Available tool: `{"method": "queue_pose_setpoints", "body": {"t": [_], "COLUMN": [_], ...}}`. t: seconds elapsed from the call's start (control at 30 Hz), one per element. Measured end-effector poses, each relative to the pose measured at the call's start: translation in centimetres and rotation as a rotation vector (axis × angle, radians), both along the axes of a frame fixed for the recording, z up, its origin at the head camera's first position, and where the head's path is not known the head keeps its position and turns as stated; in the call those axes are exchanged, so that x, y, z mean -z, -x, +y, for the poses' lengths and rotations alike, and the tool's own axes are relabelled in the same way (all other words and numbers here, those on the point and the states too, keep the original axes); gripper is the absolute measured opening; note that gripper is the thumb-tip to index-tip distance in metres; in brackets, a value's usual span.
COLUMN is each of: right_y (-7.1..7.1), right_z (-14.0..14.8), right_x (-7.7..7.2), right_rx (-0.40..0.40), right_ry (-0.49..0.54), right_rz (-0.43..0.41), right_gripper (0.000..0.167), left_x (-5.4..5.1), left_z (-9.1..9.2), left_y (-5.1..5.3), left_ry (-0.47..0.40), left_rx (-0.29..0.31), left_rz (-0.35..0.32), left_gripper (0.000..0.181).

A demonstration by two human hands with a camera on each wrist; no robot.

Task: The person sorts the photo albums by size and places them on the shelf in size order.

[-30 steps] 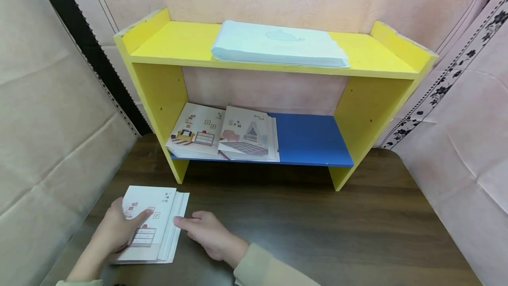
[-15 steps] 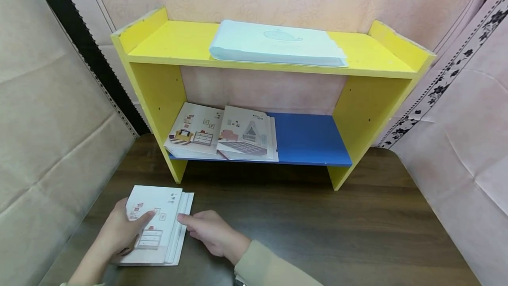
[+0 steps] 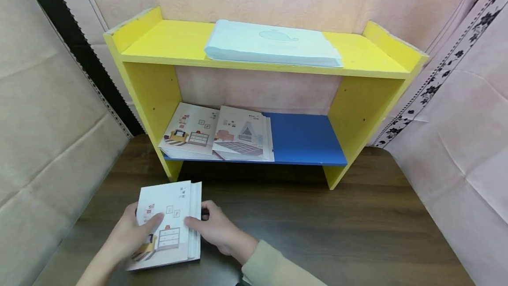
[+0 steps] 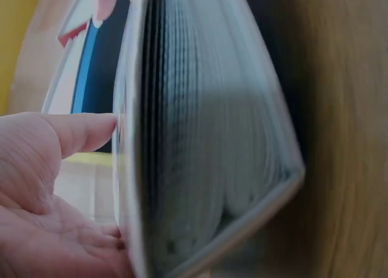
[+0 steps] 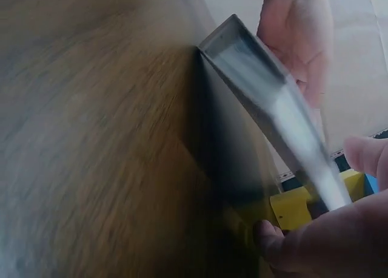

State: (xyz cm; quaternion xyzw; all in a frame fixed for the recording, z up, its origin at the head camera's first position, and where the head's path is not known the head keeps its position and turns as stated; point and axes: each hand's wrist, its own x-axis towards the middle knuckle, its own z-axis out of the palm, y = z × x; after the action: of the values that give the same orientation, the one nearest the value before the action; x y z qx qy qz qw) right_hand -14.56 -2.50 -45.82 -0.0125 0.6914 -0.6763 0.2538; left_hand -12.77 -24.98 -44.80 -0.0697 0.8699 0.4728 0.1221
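A thick white book (image 3: 168, 233), its cover printed with small furniture drawings, is tilted just above the table at the lower left of the head view. My left hand (image 3: 136, 233) grips its left side, thumb on the cover. At the right edge my right hand (image 3: 220, 231) pinches it, thumb on top and fingers below. Many pages of the book (image 4: 200, 120) show between two stiff covers in the left wrist view. Seen from the right wrist, the book (image 5: 273, 102) stands edge-on between both hands, with one corner close to the tabletop.
A yellow shelf unit (image 3: 254, 70) stands at the back of the brown wooden table (image 3: 337, 233). Similar white books (image 3: 242, 133) lie on the left of its blue lower board (image 3: 303, 138). A folded light-blue item with a whale (image 3: 274, 45) lies on top.
The book has shifted right and its far edge has turned up off the table. My right hand has moved from the book's edge to a pinch around it.
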Motion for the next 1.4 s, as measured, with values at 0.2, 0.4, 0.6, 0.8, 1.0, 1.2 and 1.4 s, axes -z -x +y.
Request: {"method": "queue_pose_setpoints", "body": {"t": [0.2,0.4,0.6,0.8,1.0,1.2,1.4], "right_y": [-0.3,-0.3,-0.1,0.4,0.7,1.0,1.6], "right_z": [0.9,1.8,3.3,6.3,9.2,11.3,12.6], "right_x": [-0.1,0.1,0.3,-0.4,-2.1,-3.1,-3.2], "right_rx": [-0.074,-0.043,0.0,0.022,0.034,0.121,0.206], "right_ry": [0.043,0.05,0.047,0.053,0.056,0.115,0.16], "right_rz": [0.046,0.094,0.184,0.309,0.375,0.388,0.336], "right_gripper": [0.05,0.048,0.042,0.036,0.038,0.041,0.044], "left_x": [-0.6,-1.1,-1.4,-1.9,-1.8,-0.9,-0.6], "left_z": [1.7,2.8,4.1,6.3,8.9,11.2,13.0], "left_y": [-0.1,-0.3,-0.8,-1.1,-1.0,-1.1,-1.1], "left_ry": [-0.004,0.032,0.01,-0.163,-0.315,-0.395,-0.427], "left_rx": [0.001,-0.026,-0.047,-0.058,-0.022,0.077,0.119], "left_rz": [0.028,0.042,0.105,0.193,0.241,0.224,0.235], "left_gripper": [0.086,0.095,0.091,0.078,0.055,0.049,0.05]}}
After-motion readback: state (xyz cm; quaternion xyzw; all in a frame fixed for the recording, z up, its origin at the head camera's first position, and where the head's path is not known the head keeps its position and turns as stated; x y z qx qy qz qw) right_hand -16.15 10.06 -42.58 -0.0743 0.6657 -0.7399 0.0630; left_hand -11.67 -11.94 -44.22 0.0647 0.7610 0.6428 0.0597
